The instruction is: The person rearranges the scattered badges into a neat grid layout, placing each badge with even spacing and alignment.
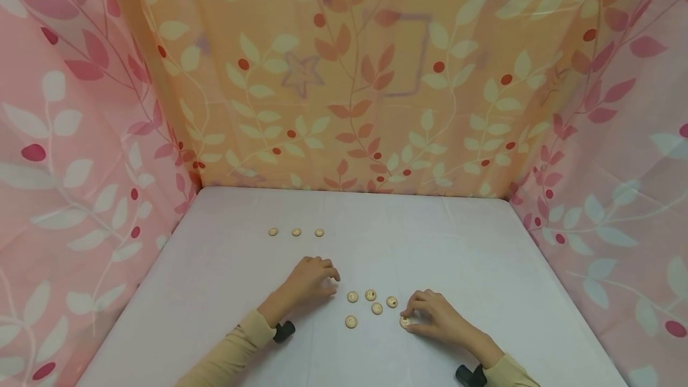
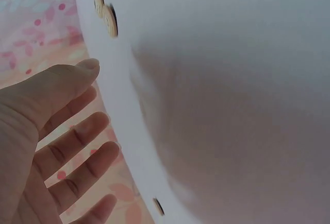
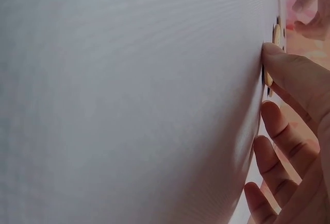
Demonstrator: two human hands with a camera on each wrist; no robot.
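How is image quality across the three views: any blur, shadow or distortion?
Head view: sharp and evenly lit, edges bent by the wide lens, buttons small but clear. Left wrist view: soft focus, a broad shadow on the table, left hand close and blurred. Right wrist view: table fills the frame, right hand dim at the edge.

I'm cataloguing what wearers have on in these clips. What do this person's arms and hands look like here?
Both arms wear long pale yellow-beige sleeves ending at the wrists. A small black device sits at the left wrist and another at the right wrist. The left hand and right hand are bare: no gloves or rings visible.
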